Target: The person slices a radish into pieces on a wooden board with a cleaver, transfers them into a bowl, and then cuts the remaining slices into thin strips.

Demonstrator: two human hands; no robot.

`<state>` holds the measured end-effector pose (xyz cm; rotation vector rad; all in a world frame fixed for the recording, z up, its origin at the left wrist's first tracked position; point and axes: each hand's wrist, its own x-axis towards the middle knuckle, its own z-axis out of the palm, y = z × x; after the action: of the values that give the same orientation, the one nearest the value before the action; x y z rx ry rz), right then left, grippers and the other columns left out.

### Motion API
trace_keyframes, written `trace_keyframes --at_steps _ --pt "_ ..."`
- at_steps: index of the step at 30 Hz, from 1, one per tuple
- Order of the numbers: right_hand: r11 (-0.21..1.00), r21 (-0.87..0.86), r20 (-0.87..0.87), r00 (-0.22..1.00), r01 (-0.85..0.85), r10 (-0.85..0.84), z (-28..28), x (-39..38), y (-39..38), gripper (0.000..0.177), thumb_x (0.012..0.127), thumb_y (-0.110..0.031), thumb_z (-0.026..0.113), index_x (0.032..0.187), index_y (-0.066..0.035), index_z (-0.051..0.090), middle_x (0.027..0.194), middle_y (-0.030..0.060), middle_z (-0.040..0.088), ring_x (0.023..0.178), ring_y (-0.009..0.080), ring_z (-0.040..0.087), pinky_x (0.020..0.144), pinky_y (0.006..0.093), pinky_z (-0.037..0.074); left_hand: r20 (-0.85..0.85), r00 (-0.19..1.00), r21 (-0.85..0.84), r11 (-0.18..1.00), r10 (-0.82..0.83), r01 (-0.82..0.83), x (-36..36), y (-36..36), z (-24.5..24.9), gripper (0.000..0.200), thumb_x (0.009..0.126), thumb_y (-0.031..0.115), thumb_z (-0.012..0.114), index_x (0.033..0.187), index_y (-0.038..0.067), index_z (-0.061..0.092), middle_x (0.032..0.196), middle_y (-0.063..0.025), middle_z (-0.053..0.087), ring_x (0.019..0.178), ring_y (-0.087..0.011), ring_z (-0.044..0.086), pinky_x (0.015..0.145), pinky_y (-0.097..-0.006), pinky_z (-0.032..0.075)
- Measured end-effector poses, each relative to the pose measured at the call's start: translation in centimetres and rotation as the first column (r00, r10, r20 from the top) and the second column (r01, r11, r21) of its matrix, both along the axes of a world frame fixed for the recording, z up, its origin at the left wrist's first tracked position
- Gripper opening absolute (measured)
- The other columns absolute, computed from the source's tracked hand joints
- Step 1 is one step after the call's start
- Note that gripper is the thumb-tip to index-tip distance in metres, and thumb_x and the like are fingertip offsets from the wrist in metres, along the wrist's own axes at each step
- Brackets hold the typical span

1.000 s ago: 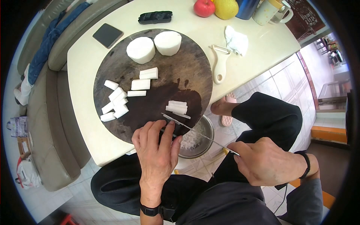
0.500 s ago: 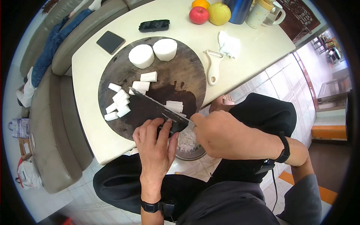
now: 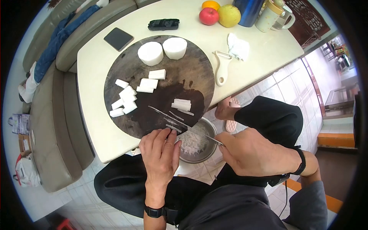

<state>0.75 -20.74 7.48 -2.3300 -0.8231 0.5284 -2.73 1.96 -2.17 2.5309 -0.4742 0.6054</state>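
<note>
Gripped in a closed right hand (image 3: 251, 151), the knife (image 3: 188, 126) is being drawn back, a sliver (image 3: 176, 115) seemingly being parted beside it on the board (image 3: 178, 72); any hold by the left hand (image 3: 159, 153) cannot be told.

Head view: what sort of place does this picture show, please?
Probably a living or dining area in a home: a sofa stands beside the table, which holds an apple and a mug.
</note>
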Motion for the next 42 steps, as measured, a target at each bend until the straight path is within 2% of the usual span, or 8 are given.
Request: trace_keyframes --at_steps 14,17,20,22,23,25,34,42 --pt "0.999 0.02 -0.097 0.995 -0.033 0.035 0.3 -1.0 -0.4 0.017 0.075 -0.002 0.06 0.084 0.007 0.048 0.051 0.0198 0.052 0.052 0.0417 0.059 0.048 0.0474 0.045 0.013 1.0 0.047 0.999 -0.001 0.0 0.0 -0.2 -0.3 0.031 0.067 0.007 0.076 0.096 0.002 0.068 0.107 -0.0105 0.062 0.104 -0.0315 0.056 0.088 -0.0438 0.041" --pt "0.992 -0.089 -0.089 0.992 -0.092 0.084 0.2 -0.8 0.2 0.019 0.074 -0.003 0.062 0.084 0.009 0.051 0.058 0.02 0.055 0.053 0.0395 0.06 0.048 0.0461 0.046 0.013 1.0 0.048 0.999 0.006 -0.007 0.0 -0.3 -0.2 0.029 0.069 0.008 0.076 0.097 0.002 0.068 0.106 -0.011 0.062 0.104 -0.031 0.056 0.087 -0.0444 0.041" --pt "0.983 -0.087 0.046 0.985 -0.164 0.168 -0.9 -0.4 1.9 0.022 0.073 -0.002 0.061 0.09 0.01 0.052 0.053 0.0156 0.053 0.047 0.0343 0.059 0.044 0.0406 0.045 0.009 1.0 0.045 0.999 0.005 -0.006 0.0 -0.3 -0.3 0.026 0.072 0.009 0.076 0.096 0.001 0.067 0.105 -0.0109 0.061 0.102 -0.0304 0.055 0.086 -0.0449 0.041" --pt "0.986 0.071 0.24 0.962 -0.15 0.129 -2.2 0.2 3.4 0.02 0.071 -0.002 0.06 0.084 0.009 0.05 0.054 0.0172 0.054 0.05 0.0357 0.06 0.045 0.0417 0.046 0.005 1.0 0.04 0.999 0.001 -0.002 0.0 -0.3 -0.3 0.025 0.072 0.009 0.075 0.094 0.001 0.067 0.105 -0.011 0.06 0.102 -0.0309 0.055 0.086 -0.045 0.04" --pt "0.986 0.075 0.244 0.961 -0.149 0.127 -2.1 0.5 3.9 0.02 0.071 -0.002 0.06 0.084 0.009 0.05 0.054 0.0172 0.054 0.05 0.0357 0.06 0.045 0.0417 0.046 0.0 1.0 0.041 0.999 0.006 -0.006 0.0 -0.3 -0.3 0.025 0.072 0.009 0.075 0.094 0.002 0.066 0.105 -0.0108 0.06 0.102 -0.0309 0.055 0.086 -0.0449 0.04" --pt "0.99 -0.02 0.12 0.983 -0.136 0.138 -2.0 1.0 4.4 0.019 0.071 -0.002 0.063 0.086 0.007 0.058 0.072 0.0183 0.06 0.071 0.0349 0.066 0.059 0.0407 0.051 -0.003 1.0 0.046 0.999 0.012 -0.012 0.0 -0.3 -0.2 0.026 0.072 0.009 0.075 0.094 0.002 0.066 0.105 -0.0105 0.06 0.102 -0.0309 0.055 0.086 -0.0448 0.04" --pt "0.99 0.079 0.075 0.99 0.114 -0.12 -0.2 1.2 -1.2 0.011 0.077 0.0 0.059 0.082 0.004 0.051 0.053 0.0204 0.05 0.054 0.0418 0.056 0.05 0.0451 0.044 0.038 0.999 -0.033 0.999 0.015 -0.013 1.9 -1.6 0.3 0.031 0.074 0.014 0.077 0.102 0.003 0.067 0.108 -0.0091 0.061 0.104 -0.0288 0.055 0.089 -0.044 0.039" --pt "0.997 0.004 0.036 0.996 0.079 -0.079 -0.8 0.7 -2.8 0.012 0.079 -0.002 0.06 0.08 0.003 0.05 0.051 0.0185 0.048 0.052 0.0399 0.054 0.049 0.0454 0.042 -0.031 0.999 0.072 0.997 -0.014 0.016 3.3 -2.7 0.1 0.039 0.074 0.016 0.078 0.109 0.004 0.066 0.112 -0.0104 0.059 0.109 -0.0305 0.052 0.093 -0.0446 0.036"
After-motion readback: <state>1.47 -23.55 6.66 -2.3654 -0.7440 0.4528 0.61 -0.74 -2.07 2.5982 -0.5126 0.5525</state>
